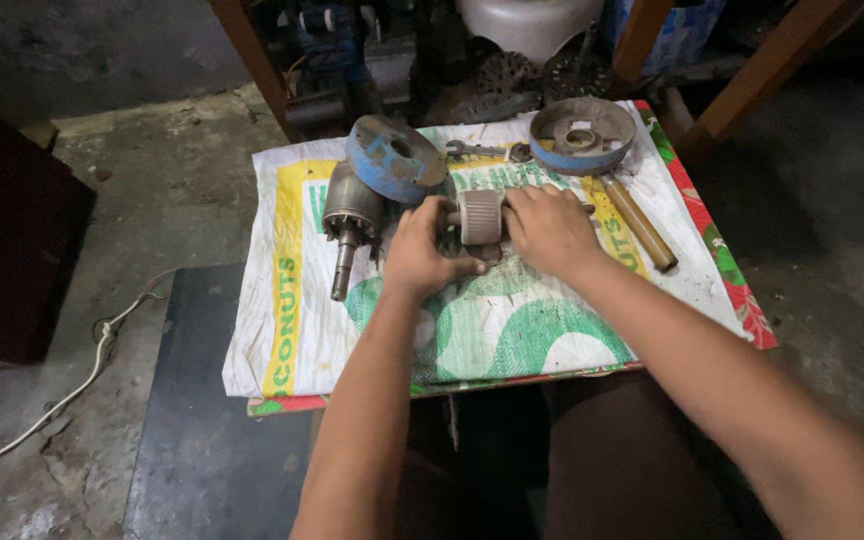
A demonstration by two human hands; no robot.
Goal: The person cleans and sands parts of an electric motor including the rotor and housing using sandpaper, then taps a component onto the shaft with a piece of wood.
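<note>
While your left hand (pixel 418 252) and right hand (pixel 549 228) close their fingers around the ribbed grey rotor (pixel 480 216) at mid-sack, other parts crowd you: a motor housing with shaft (pixel 349 215) just left, a blue end cover (pixel 393 158) leaning on it, a spanner (pixel 477 151), a second blue cover (pixel 582 134) behind, and a wooden-handled tool (pixel 640 222) right of your wrist on the printed sack (pixel 492 330).
</note>
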